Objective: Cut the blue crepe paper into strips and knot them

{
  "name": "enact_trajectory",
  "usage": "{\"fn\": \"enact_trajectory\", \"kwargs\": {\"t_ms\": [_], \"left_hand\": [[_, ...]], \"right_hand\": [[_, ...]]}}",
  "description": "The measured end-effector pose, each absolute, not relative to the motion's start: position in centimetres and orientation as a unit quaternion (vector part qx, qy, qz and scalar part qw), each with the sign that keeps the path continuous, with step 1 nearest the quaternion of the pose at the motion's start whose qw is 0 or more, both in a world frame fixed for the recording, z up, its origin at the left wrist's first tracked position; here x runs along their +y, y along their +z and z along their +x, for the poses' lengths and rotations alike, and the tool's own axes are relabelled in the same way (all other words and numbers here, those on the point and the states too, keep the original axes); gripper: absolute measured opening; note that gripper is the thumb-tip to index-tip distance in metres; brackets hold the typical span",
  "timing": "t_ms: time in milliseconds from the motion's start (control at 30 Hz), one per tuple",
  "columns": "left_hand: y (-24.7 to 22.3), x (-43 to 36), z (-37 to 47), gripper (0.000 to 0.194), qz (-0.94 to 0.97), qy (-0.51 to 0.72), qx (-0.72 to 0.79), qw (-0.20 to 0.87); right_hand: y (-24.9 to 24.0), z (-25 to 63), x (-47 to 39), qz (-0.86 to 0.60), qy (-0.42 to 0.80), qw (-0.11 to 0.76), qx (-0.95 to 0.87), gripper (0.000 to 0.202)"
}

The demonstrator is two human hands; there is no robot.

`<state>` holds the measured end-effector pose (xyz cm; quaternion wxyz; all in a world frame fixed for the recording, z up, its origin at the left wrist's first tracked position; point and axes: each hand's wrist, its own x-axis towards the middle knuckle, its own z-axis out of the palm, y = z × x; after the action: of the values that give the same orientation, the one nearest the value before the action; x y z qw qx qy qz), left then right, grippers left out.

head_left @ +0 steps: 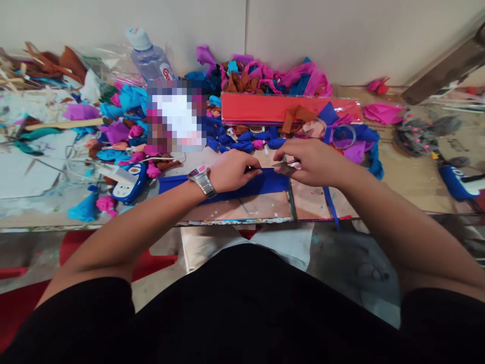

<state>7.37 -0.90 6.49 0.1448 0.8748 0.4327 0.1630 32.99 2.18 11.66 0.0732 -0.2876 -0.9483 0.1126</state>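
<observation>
Pale wall (341, 40) rises behind a long worktable (420, 187) strewn with crumpled coloured pieces (115, 132). Far, right of centre, lies a flat red packet (265, 108). Toward the near edge, a blue strip (265, 183) stretches from beneath the left wrist rightward. Left hand (238, 171) has thumb and forefinger drawn together at its far edge; whether they pinch it, I cannot tell. Right hand (312, 162) grips scissors (286, 168), blades pointing left, just over the strip's right end.

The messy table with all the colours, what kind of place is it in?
Probably a craft workshop: there are heaps of colourful scraps, a blue strip, and what look like scissors in the person's right hand.
</observation>
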Motion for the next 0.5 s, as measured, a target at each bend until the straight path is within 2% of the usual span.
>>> {"fn": "enact_trajectory", "kwargs": {"t_ms": [67, 267, 500], "left_hand": [[6.6, -0.9, 7.5, 0.029, 0.873, 0.168, 0.435, 0.144], [6.9, -1.3, 7.2, 0.029, 0.866, 0.166, 0.448, 0.146], [6.6, -3.1, 5.1, 0.029, 0.860, 0.175, 0.463, 0.126]], "right_hand": [[11.5, 31.8, 2.1, -0.280, 0.107, 0.073, -0.951, 0.021], [10.9, 29.7, 2.3, -0.277, 0.049, -0.008, -0.959, 0.016], [11.6, 31.0, 1.9, -0.239, 0.054, 0.011, -0.969, 0.019]]}}
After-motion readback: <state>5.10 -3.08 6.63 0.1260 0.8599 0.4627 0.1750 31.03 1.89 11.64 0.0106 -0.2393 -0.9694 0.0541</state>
